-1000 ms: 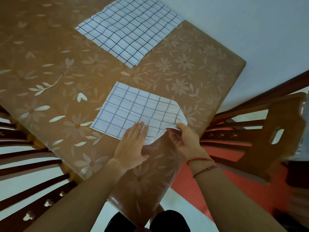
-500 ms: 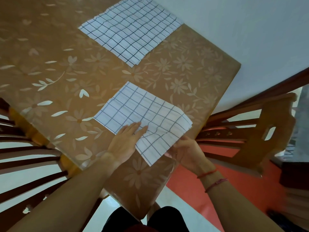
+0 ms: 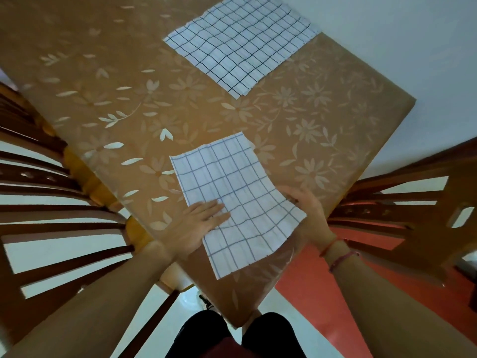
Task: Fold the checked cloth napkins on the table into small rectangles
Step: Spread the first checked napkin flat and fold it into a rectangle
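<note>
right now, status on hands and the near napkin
Left hand flat on near napkin. Right hand holds its right edge. Far napkin lies flat, apart.

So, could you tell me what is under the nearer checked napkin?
The flowered tablecloth shows all round the napkin, so it lies on that. The right hand holds its right edge from below; whatever of the hand the cloth covers cannot be seen.

The left hand (image 3: 198, 223) lies flat with straight fingers on the nearer checked napkin (image 3: 232, 182), pressing it to the flowered table (image 3: 322, 125). The right hand (image 3: 309, 215) grips that napkin's right edge, and the cloth's corner drapes over it. A second napkin (image 3: 240, 40) lies spread out farther off, well apart. A wooden chair (image 3: 413, 215) stands at the right.
</note>
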The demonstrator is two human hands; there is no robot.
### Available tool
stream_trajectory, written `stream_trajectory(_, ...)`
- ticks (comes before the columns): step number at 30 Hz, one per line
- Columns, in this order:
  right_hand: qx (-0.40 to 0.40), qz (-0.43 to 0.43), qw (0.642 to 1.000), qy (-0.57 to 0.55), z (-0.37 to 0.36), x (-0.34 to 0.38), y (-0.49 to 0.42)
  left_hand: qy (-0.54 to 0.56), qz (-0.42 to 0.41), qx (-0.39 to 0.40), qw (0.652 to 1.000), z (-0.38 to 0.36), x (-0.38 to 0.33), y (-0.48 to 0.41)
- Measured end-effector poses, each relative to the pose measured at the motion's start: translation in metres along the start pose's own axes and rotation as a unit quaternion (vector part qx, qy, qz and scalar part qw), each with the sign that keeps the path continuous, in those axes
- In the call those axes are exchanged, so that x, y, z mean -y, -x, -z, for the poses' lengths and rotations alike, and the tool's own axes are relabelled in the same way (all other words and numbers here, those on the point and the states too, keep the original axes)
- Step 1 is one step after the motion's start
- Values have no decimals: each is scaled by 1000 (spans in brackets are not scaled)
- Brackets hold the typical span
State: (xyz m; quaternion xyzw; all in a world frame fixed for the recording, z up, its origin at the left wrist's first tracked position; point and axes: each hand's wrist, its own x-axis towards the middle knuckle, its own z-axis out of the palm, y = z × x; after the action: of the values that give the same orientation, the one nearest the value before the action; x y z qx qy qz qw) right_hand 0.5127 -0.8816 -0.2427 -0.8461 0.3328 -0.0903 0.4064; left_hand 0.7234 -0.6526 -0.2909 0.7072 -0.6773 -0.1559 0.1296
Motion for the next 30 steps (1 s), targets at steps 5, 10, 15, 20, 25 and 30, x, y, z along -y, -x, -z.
stream_trajectory(5,51,77,990,103,-15,-7,-12,35,107,-58,992,7,-6,27)
stream_trajectory(10,105,118,981,111,-20,6,-16,-19,129,-86,988,4,-4,48)
stream_trajectory(15,103,85,983,129,-18,16,-14,-10,184,-126,975,9,-3,56)
stream_trajectory(20,84,-17,994,75,-18,43,-25,91,260,-135,952,19,7,55)
stream_trajectory(25,71,-63,995,30,-30,44,-58,163,367,-160,902,25,12,42)
stream_trajectory(30,92,-113,989,-11,-41,49,-93,195,432,-174,863,29,21,30)
